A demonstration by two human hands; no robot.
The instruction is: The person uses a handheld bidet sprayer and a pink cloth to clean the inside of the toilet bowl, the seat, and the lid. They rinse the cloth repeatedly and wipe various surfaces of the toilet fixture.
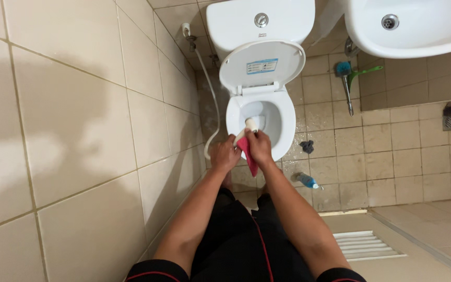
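Gripping a red cloth (248, 154) between both hands (242, 151), over toilet rim (288, 137)

The red cloth (248, 154) is mostly swallowed between the right hand (260, 148) and the left hand (224, 155), only a strip hanging clear below. The white spray head (251, 124) pokes out above the fingers; how it is gripped is hidden. The basin (418, 26) is sliced off by the top and right edges. The toilet cistern (259, 21) loses its top to the frame. The label on the raised lid (262, 66) is too small to read. The dark lump on the floor (307, 147) is too small to identify. The bottle (306, 180) lies partly behind the right forearm.
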